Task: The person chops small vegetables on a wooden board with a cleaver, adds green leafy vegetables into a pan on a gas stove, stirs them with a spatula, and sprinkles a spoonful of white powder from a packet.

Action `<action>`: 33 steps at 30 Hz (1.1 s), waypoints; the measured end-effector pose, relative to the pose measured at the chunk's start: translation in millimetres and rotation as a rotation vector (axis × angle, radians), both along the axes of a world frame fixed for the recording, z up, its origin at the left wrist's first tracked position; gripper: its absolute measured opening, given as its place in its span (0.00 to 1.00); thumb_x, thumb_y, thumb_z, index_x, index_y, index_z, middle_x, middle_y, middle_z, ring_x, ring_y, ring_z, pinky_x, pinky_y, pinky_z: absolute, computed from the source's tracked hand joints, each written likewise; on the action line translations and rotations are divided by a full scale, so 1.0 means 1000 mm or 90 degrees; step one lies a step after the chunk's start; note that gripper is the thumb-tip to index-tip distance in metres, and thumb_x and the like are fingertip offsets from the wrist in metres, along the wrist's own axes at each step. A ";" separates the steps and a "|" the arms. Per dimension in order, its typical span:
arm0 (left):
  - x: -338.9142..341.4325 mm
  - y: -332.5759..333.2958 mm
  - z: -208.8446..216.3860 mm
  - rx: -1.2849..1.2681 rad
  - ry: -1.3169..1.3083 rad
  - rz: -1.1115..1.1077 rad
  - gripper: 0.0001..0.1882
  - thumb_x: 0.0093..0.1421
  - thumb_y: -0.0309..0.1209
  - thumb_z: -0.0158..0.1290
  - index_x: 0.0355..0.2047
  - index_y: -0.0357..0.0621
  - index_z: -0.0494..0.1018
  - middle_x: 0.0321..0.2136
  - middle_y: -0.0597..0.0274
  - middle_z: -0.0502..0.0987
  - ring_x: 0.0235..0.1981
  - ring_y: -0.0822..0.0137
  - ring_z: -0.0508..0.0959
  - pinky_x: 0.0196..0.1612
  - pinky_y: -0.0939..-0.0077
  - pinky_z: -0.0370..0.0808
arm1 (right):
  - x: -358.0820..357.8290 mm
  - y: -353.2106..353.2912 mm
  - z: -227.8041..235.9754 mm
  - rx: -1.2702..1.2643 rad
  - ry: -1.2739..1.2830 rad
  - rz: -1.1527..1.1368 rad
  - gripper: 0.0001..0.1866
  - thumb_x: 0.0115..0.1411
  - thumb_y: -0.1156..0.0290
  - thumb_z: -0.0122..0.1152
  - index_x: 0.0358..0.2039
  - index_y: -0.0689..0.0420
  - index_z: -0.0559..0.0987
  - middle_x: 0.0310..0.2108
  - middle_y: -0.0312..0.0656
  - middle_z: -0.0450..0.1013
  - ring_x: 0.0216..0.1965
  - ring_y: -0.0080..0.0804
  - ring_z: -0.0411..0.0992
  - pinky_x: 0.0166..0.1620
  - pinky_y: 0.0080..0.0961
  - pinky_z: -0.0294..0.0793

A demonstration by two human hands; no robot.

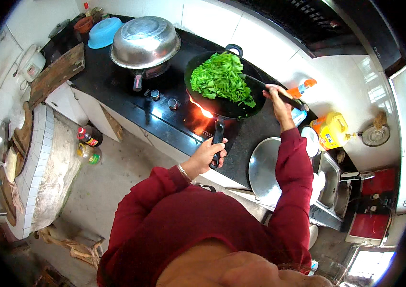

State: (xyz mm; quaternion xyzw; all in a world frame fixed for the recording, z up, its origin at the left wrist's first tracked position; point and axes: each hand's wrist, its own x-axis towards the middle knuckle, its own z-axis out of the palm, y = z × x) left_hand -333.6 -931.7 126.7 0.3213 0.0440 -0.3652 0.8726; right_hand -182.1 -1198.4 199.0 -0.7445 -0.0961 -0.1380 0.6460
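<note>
A black wok [234, 112] sits on the right burner, holding a heap of chopped leafy greens [219, 79]. Orange flame [199, 106] shows at the wok's near left side. My left hand [205, 155] is closed around the wok's long black handle [219, 130], which points toward me. In my right hand [279, 104] is the dark handle of a cooking spatula [256, 81]; it reaches into the wok from the right. The spatula's head is hidden among the greens, whose upper part is slightly blurred.
Left of the wok, an upturned metal basin [146, 40] covers a pan on the other burner. A blue plastic basin [105, 33] stands farther left. To the right are a large round metal lid [264, 167], a yellow jug [331, 131], an orange-capped bottle [302, 88] and a sink [328, 179].
</note>
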 end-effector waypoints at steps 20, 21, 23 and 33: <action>0.002 0.012 0.007 -0.002 0.003 -0.015 0.14 0.60 0.30 0.45 0.46 0.46 0.60 0.20 0.65 0.68 0.15 0.71 0.69 0.18 0.77 0.69 | 0.057 -0.031 0.026 0.026 0.071 -0.141 0.11 0.60 0.68 0.55 0.36 0.64 0.76 0.34 0.41 0.73 0.30 0.30 0.74 0.36 0.22 0.78; 0.003 0.013 0.008 -0.001 0.006 -0.018 0.14 0.60 0.30 0.45 0.46 0.45 0.60 0.20 0.65 0.68 0.15 0.71 0.69 0.19 0.77 0.69 | 0.068 -0.026 0.023 0.088 0.140 -0.157 0.11 0.59 0.70 0.55 0.37 0.65 0.75 0.36 0.42 0.72 0.32 0.31 0.74 0.38 0.24 0.78; 0.002 0.014 0.010 0.011 -0.005 -0.018 0.14 0.60 0.29 0.45 0.46 0.45 0.61 0.20 0.65 0.68 0.15 0.71 0.69 0.19 0.77 0.69 | 0.098 -0.032 0.002 0.208 0.189 -0.007 0.15 0.58 0.71 0.57 0.41 0.68 0.71 0.40 0.47 0.69 0.35 0.38 0.73 0.39 0.29 0.79; 0.001 0.016 0.014 0.035 -0.007 -0.019 0.19 0.61 0.32 0.45 0.51 0.44 0.59 0.20 0.66 0.67 0.15 0.74 0.67 0.18 0.81 0.66 | 0.078 0.001 0.080 -0.140 0.128 0.396 0.10 0.57 0.76 0.54 0.39 0.66 0.76 0.45 0.50 0.71 0.44 0.36 0.72 0.50 0.29 0.73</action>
